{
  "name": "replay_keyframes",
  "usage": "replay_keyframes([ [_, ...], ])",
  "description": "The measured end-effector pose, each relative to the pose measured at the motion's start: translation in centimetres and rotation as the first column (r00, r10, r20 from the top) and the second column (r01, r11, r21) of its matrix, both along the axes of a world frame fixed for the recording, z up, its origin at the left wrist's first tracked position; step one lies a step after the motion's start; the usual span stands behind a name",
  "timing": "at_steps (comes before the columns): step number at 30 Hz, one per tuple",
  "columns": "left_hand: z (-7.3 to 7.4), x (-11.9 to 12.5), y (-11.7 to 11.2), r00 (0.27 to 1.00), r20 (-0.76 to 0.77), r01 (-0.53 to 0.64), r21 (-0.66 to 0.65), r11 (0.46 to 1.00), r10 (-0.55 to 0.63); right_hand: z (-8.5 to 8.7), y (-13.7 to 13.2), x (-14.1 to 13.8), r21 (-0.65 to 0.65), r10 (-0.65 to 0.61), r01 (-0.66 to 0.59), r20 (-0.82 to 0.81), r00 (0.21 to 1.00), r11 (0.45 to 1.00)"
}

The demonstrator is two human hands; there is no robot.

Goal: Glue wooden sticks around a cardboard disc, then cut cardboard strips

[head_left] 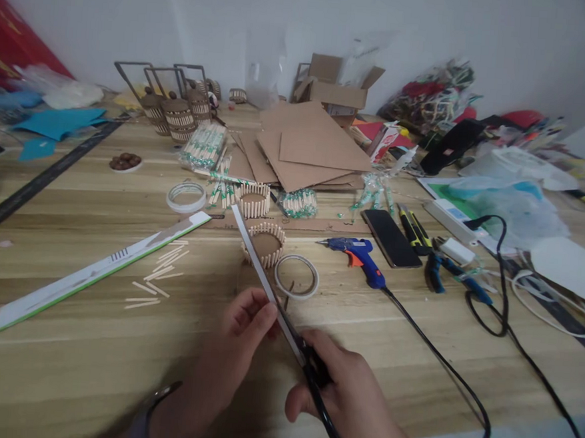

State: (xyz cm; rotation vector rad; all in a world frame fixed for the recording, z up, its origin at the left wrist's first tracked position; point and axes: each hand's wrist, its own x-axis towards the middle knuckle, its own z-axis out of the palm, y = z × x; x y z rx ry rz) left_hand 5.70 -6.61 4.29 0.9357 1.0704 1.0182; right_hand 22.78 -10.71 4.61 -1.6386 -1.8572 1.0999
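Between its thumb and fingers my left hand (248, 323) pinches a long, narrow white strip (251, 239), which slants up and away from me. My right hand (351, 383) is wrapped round the handles of black scissors (317, 394). Their blades lie along the strip's near part; how far they are apart cannot be made out. Just beyond the strip stand two small round rings of upright wooden sticks, the nearer ring (264, 245) partly behind the strip and the farther ring (253, 201) behind it. A roll of tape (312, 288) lies beside the nearer ring.
Loose wooden sticks (161, 270) and a long white board strip (104, 259) lie left. A blue glue gun (358, 250), its black cable (443, 363), a phone (391, 238) and pliers (461, 276) lie right. Cardboard sheets (322, 144) and small lidded barrels (179, 118) stand behind.
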Motion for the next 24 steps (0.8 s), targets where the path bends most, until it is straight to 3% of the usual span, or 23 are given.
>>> replay_keyframes([
  [6,-0.28,-0.20,-0.08,0.998,0.033,-0.061,0.011,0.998,0.061,0.08,-0.19,-0.27,0.024,-0.001,0.001,-0.012,1.000,1.000],
  [15,-0.23,0.16,-0.21,0.988,0.151,-0.016,-0.063,0.998,0.025,-0.01,-0.05,-0.09,0.136,0.016,-0.033,0.122,0.992,0.990],
  [24,-0.15,0.21,-0.15,0.983,0.180,-0.012,-0.100,0.995,0.030,-0.71,-0.30,-0.37,0.143,0.021,-0.033,0.088,0.996,0.989],
])
